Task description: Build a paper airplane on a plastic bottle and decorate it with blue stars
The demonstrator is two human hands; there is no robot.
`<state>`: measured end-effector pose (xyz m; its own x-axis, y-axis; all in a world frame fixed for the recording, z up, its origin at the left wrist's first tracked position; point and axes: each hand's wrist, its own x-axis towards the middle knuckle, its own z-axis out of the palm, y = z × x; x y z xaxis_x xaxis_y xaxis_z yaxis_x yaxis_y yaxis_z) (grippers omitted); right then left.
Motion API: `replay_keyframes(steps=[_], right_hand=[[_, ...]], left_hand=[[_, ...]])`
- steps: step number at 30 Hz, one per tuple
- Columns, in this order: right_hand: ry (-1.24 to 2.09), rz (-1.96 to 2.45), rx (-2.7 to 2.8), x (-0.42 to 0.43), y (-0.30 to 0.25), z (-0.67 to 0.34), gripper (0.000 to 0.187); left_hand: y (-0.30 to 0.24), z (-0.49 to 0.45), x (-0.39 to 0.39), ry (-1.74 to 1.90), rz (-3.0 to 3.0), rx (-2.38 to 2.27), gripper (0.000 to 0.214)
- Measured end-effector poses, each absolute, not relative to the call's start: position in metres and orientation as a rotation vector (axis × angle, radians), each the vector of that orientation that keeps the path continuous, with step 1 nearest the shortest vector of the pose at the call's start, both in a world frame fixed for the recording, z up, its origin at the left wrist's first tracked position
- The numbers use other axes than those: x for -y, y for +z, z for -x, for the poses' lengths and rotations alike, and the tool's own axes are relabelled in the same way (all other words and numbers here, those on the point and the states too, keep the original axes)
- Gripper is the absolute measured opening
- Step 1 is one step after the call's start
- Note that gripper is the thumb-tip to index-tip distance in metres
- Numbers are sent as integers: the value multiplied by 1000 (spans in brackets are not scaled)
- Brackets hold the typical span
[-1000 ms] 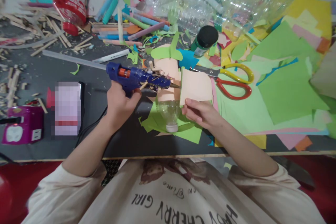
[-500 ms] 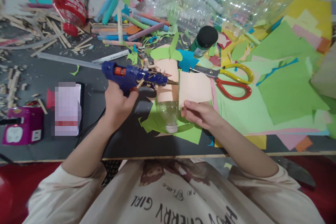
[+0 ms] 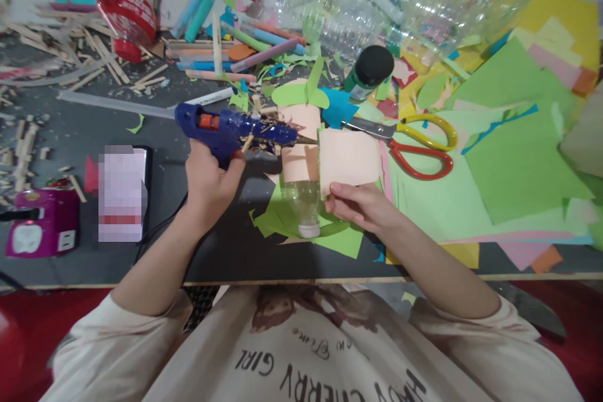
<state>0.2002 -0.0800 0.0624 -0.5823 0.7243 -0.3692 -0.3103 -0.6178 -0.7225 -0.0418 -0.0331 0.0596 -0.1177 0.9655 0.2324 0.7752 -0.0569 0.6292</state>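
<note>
To your left you see a purple box [image 3: 43, 223], with a phone [image 3: 122, 195] to its right. Beyond them, wooden sticks [image 3: 104, 55] lie scattered near a red-capped bottle [image 3: 128, 3]. Coloured tubes [image 3: 268, 56] lie ahead of you, clear plastic bottles [image 3: 301, 3] behind. To your right, a black-lidded jar [image 3: 371, 70] sits near scissors [image 3: 394, 132] and green paper [image 3: 522, 163].

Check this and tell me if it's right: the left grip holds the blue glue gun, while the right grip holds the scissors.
One part is wrong: the right grip holds a pale peach piece, not the scissors, whose handles lie to its right. The head view shows it. The left grip does hold the blue glue gun.
</note>
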Motion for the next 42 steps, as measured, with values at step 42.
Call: replay_keyframes(steps=[42], right_hand=[[2189, 934, 917, 81, 60, -207, 48]], left_hand=[[62, 47, 23, 752, -1988, -1972, 50]])
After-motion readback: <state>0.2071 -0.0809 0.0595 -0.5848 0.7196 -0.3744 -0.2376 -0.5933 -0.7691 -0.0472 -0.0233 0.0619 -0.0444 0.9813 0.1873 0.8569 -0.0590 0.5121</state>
